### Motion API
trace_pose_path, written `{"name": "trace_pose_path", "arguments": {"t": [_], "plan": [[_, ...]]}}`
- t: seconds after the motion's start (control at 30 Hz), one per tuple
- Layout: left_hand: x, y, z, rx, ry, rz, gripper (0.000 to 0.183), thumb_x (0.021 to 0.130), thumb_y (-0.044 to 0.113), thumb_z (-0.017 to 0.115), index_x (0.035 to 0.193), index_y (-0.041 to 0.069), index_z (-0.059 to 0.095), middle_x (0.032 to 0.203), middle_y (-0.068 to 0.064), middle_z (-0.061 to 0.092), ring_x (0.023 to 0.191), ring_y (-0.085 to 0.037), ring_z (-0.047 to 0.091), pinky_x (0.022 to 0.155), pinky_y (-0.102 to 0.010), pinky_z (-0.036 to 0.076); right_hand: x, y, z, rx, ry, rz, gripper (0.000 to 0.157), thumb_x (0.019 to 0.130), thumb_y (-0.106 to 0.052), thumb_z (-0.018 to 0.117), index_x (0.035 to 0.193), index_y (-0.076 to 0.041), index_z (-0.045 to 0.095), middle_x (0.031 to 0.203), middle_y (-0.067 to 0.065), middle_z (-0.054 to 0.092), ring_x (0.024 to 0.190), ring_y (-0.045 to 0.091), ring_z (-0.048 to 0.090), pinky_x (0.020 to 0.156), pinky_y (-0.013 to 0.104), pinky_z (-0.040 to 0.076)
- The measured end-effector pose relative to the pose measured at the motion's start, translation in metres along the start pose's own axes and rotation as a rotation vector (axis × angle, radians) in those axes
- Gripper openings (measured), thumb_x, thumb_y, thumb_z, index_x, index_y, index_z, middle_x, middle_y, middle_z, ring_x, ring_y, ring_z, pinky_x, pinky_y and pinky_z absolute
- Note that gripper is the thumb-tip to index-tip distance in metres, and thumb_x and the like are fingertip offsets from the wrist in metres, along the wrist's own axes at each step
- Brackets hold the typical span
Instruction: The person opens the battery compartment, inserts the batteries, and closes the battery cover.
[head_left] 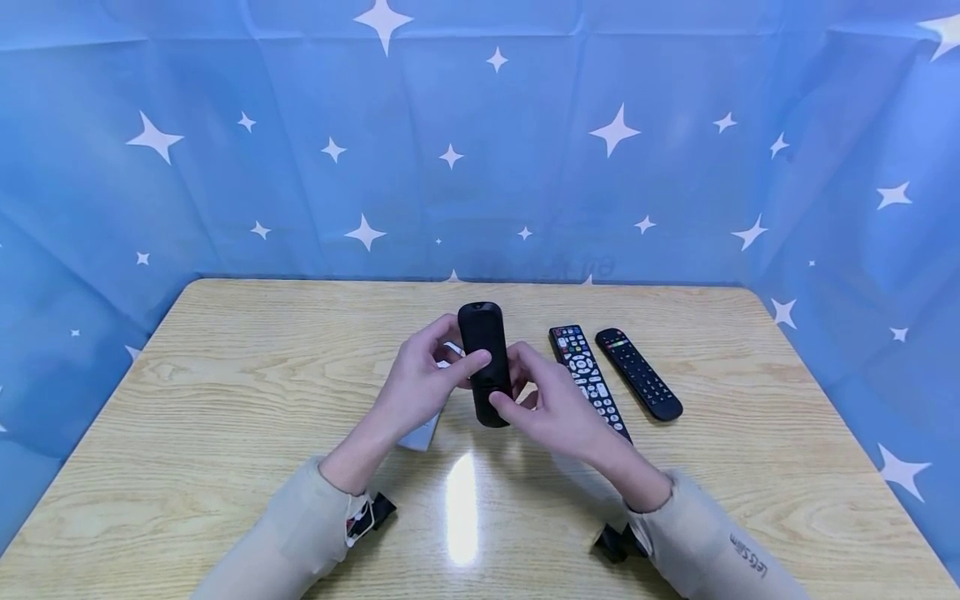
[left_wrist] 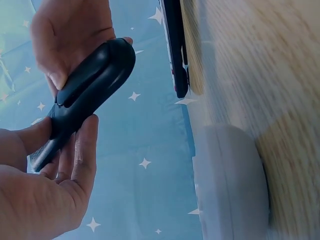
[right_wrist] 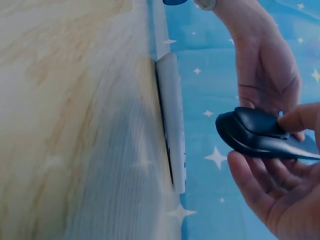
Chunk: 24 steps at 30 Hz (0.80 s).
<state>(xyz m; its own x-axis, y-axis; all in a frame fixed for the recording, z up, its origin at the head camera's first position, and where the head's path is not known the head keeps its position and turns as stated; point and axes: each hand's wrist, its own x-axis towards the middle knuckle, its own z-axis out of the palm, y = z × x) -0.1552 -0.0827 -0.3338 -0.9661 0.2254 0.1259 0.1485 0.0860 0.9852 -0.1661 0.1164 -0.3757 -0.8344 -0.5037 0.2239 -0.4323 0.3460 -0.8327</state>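
A black remote control [head_left: 486, 333] is held above the table between both hands, its plain back facing up. My left hand [head_left: 418, 382] grips its left side, with the thumb lying across the back. At the near end, my right hand [head_left: 558, 404] holds it, thumb on the back and fingers behind. Seen from the right wrist, the battery cover [right_wrist: 257, 122] forms a raised panel with the right thumb at its edge. Under my left hand lies a white remote [head_left: 422, 435], partly hidden by the hand.
Two black remotes lie to the right on the wooden table [head_left: 262, 375]: a long one with white buttons [head_left: 581, 364], partly behind my right hand, and a rounded one [head_left: 641, 375] beside it. A blue star-patterned cloth [head_left: 480, 192] hangs along the table's far edge and sides.
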Motion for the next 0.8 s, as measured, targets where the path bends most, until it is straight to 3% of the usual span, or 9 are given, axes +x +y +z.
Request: {"name": "trace_pose_path", "arguments": {"t": [0.27, 0.53, 0.8], "plan": [[-0.001, 0.0, 0.002, -0.044, -0.011, 0.012, 0.023, 0.09, 0.006, 0.067, 0.112, 0.0, 0.06, 0.091, -0.016, 0.058, 0.077, -0.042, 0.059, 0.07, -0.049, 0.055, 0.001, 0.0, 0.003, -0.011, 0.063, -0.002, 0.021, 0.091, -0.03, 0.068, 0.105, -0.018, 0.058, 0.078, -0.007, 0.062, 0.067, 0.011, 0.06, 0.051, 0.032, 0.051], [-0.002, 0.0, 0.003, -0.055, -0.018, 0.006, 0.024, 0.091, 0.005, 0.066, 0.113, -0.001, 0.059, 0.092, -0.016, 0.058, 0.077, -0.042, 0.059, 0.069, -0.048, 0.056, 0.001, -0.002, 0.001, 0.021, 0.019, 0.032, 0.019, 0.091, -0.027, 0.068, 0.104, -0.017, 0.058, 0.082, -0.004, 0.063, 0.069, 0.014, 0.061, 0.053, 0.035, 0.052], [-0.002, 0.0, 0.003, -0.062, -0.022, 0.007, 0.023, 0.091, 0.006, 0.066, 0.113, 0.0, 0.059, 0.093, -0.015, 0.058, 0.079, -0.039, 0.061, 0.068, -0.048, 0.056, 0.0, -0.027, -0.008, 0.091, -0.069, 0.098, 0.026, 0.089, -0.013, 0.07, 0.112, -0.008, 0.058, 0.091, 0.003, 0.065, 0.079, 0.02, 0.063, 0.058, 0.033, 0.054]]}}
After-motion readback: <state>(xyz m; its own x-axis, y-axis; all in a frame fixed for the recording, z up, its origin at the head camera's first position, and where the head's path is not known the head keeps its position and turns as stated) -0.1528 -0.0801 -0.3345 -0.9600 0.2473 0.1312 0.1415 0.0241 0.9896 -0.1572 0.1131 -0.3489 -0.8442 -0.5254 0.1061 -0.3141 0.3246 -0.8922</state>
